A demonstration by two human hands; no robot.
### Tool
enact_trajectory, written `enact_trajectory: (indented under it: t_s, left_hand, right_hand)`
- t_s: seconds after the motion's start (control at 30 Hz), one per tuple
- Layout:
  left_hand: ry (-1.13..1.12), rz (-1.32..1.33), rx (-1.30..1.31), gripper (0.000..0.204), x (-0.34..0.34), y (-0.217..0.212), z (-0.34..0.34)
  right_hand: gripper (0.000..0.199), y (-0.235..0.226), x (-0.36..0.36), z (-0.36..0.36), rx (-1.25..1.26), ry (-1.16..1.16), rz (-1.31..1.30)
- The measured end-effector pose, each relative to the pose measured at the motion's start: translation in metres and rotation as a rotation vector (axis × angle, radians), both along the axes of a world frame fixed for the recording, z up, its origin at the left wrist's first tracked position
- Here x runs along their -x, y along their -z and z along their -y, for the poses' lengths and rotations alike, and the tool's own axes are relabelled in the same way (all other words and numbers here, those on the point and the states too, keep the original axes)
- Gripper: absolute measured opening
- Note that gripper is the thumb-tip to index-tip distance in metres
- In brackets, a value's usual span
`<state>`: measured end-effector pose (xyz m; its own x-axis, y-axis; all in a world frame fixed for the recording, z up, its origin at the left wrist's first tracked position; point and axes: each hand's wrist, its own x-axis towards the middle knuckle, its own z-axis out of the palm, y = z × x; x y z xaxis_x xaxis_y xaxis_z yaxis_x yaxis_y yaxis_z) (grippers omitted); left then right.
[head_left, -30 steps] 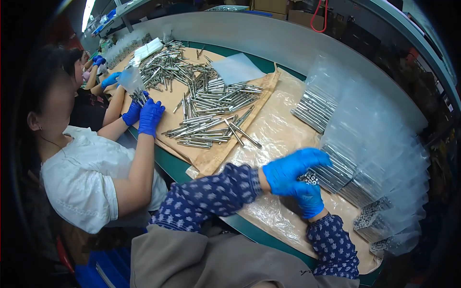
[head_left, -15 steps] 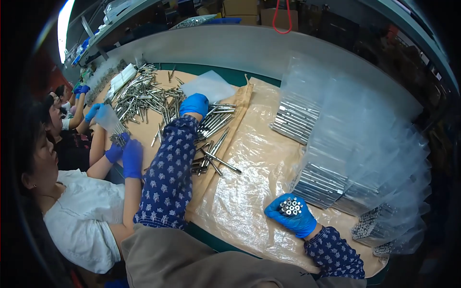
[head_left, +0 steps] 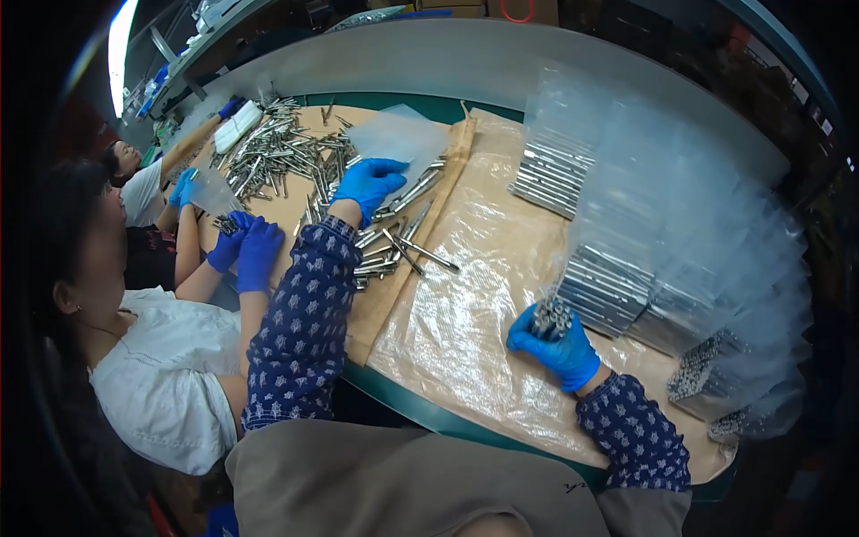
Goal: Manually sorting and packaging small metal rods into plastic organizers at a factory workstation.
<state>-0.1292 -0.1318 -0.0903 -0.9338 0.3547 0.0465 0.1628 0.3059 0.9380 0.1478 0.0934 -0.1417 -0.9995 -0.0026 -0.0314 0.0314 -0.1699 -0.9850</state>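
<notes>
My right hand (head_left: 564, 356), in a blue glove, is wrapped round a bundle of thin metal rods (head_left: 552, 319). Their ends point up, and the hand is just above the wrapped sheet near the packed bags. My gloved left hand (head_left: 367, 186) reaches over the loose metal rods (head_left: 407, 243) at the left. Its fingers are stretched out and slightly apart, with the tips at the near edge of a clear plastic bag (head_left: 398, 132). Whether they touch the bag is hard to tell. The bag lies flat on the rod pile (head_left: 277, 148).
Clear bags filled with rods (head_left: 608, 277) stand in rows at the right. A plastic-covered brown sheet (head_left: 465, 358) covers the table before me. At my left, a co-worker's purple-gloved hands (head_left: 255, 251) hold rods. A low grey wall (head_left: 465, 63) borders the back.
My left hand has gone from a closed shape over the rods to stretched fingers beside the bag. My right hand keeps its bundle, now tilted differently. The whole view has shifted.
</notes>
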Motion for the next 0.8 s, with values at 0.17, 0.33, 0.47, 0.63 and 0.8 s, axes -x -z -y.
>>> enact_trajectory:
  t_s: [0.17, 0.33, 0.47, 0.63, 0.8]
  left_hand:
    - [0.118, 0.153, 0.1, 0.018, -0.091, 0.017, -0.022]
    - [0.221, 0.372, -0.055, 0.018, -0.13, 0.034, -0.024]
    - [0.106, 0.439, -0.229, 0.019, -0.133, 0.027, -0.023]
    - [0.192, -0.183, -0.319, 0.012, -0.161, 0.027, -0.041]
    - [0.445, -0.884, -0.071, 0.017, -0.199, -0.001, -0.05]
  right_hand:
    - [0.047, -0.015, 0.014, 0.012, 0.026, -0.021, -0.01]
    - [0.06, -0.025, 0.026, 0.03, 0.02, 0.012, -0.027]
    - [0.057, -0.011, 0.02, 0.032, 0.133, -0.013, 0.036]
    - [0.044, -0.019, 0.016, 0.041, 0.232, -0.102, 0.253]
    - [0.023, -0.014, 0.015, 0.038, 0.509, -0.153, 0.34]
